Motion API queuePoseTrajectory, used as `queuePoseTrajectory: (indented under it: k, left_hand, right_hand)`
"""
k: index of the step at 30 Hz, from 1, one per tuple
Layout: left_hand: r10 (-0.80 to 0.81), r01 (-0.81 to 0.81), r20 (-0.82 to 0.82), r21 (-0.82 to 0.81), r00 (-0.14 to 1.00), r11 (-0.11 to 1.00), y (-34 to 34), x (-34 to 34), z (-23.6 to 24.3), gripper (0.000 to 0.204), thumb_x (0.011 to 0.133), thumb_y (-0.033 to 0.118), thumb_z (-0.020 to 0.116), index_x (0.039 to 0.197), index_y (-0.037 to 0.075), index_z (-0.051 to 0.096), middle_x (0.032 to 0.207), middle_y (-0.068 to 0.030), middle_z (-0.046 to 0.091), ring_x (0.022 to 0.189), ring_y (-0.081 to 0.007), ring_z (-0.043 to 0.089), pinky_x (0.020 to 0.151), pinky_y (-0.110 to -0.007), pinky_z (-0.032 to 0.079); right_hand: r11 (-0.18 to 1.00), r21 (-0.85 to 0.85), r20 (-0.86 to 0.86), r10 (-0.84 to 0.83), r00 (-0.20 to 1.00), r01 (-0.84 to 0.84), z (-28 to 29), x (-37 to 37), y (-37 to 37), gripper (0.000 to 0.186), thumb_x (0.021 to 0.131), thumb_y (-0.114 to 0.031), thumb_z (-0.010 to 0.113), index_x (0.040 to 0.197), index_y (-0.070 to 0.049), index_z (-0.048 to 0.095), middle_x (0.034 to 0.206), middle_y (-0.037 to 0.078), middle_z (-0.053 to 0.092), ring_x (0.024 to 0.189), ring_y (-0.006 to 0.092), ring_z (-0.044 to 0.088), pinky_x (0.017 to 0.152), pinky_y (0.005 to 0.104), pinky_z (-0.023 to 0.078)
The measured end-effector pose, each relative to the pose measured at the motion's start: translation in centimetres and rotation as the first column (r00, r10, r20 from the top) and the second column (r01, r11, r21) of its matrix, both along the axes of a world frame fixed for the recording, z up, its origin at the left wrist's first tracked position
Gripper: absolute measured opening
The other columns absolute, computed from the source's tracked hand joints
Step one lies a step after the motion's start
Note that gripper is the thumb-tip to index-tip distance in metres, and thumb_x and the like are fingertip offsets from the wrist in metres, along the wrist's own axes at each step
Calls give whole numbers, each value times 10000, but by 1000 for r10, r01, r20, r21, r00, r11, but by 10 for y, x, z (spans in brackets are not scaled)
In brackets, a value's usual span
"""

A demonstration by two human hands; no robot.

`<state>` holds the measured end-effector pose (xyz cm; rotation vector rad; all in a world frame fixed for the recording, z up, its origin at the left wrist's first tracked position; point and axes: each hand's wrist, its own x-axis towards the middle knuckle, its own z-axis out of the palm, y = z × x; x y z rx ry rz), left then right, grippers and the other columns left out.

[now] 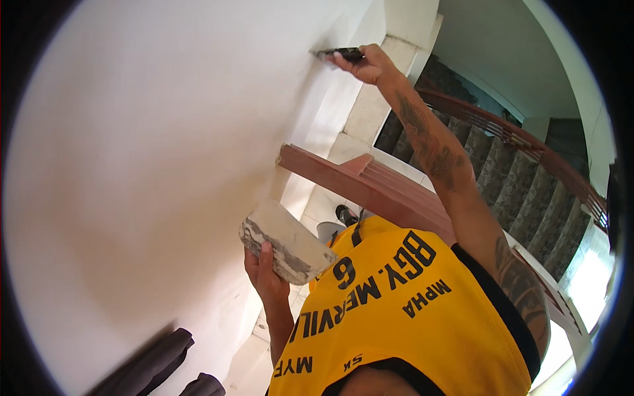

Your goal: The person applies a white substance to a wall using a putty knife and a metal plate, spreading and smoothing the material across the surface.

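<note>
My right arm is stretched far out to the upper right, and my right hand is closed round a black-handled putty knife. Its blade end is at the white wall, touching or very near it; slight blur hides the exact contact. Close to my body, my left hand grips a pale rectangular putty board by its lower left edge. Grey-brown smears run along the board's near side. My left thumb lies against that side, while the other fingers are mostly hidden behind it.
A reddish-brown wooden railing stands between my body and the wall. Stairs with dark patterned treads and a curved banister are on the right. Dark rolled-looking objects sit at the lower left. Pale tiles show below.
</note>
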<state>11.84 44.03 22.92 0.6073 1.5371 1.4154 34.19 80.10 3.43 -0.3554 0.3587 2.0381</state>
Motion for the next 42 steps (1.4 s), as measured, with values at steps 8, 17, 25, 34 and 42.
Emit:
queuePoseTrajectory:
  k: [8,17,25,34,42]
  left_hand:
    - [-171,175,189,0,967,985,77,16,-4,391,937,166,480,1276,-15,410,1155,-91,548,1036,-167,551,885,-300,458]
    - [-380,354,533,156,756,922,133,38,-15,398,949,242,479,1255,-5,417,1132,-107,563,1018,-192,576,894,-338,480]
    - [-526,429,755,356,391,830,122,49,1,384,961,255,416,1234,-13,444,1125,-148,571,1013,-222,588,869,-359,498]
    - [-438,356,566,256,698,899,112,39,-28,343,928,146,511,1227,-14,453,1125,-124,585,976,-207,606,849,-339,515]
    - [-356,313,434,171,828,934,101,35,-27,364,926,195,494,1220,-17,462,1103,-120,578,978,-211,588,842,-337,498]
  right_hand:
    - [918,397,460,-186,868,-14,93,62,-61,269,864,-6,444,1121,69,476,1068,152,559,977,266,583,903,395,475]
    - [599,584,717,-698,1,-547,197,57,-214,232,886,-38,520,1115,-8,528,881,76,585,708,128,532,653,282,479]
    - [66,426,354,-930,100,-902,225,29,-258,737,654,-113,738,1323,-138,428,1412,116,380,1315,264,356,1090,433,299]
    - [13,249,229,-972,45,-968,187,39,-261,727,682,-167,717,1341,-158,410,1412,105,381,1319,248,350,1097,437,289]
    - [55,212,171,-985,-19,-976,147,61,-236,631,808,-47,569,1387,-153,340,1432,74,347,1337,248,306,1130,381,237]
